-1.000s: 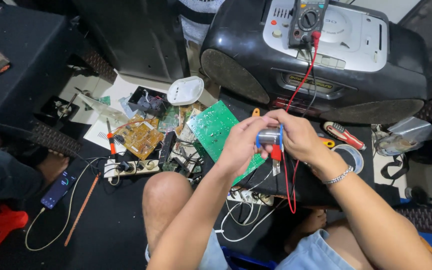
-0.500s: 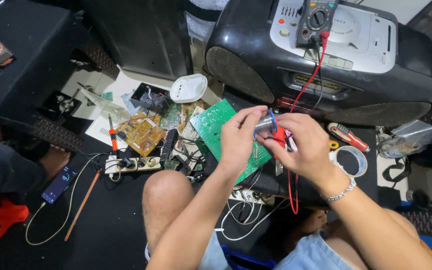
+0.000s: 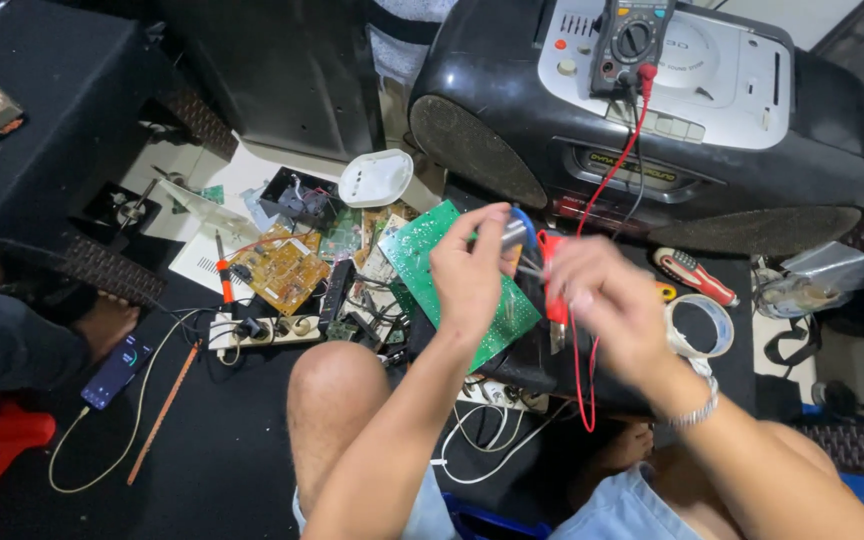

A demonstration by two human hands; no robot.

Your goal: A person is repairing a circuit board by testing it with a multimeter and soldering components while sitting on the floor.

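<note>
1. Left hand (image 3: 472,270): closed, pinching a small grey component (image 3: 513,235) above the green circuit board (image 3: 452,280).
2. Right hand (image 3: 607,300): blurred, gripping the red probe (image 3: 553,262) beside that component.
3. Multimeter (image 3: 634,35) on the black stereo (image 3: 652,110).

Step, judged: probing the component; next calls for steady tip contact. Probe tips are unclear.

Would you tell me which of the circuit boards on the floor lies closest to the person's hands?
The green board, directly under the left hand; the yellow-brown board lies farther left, beside the soldering iron.
</note>
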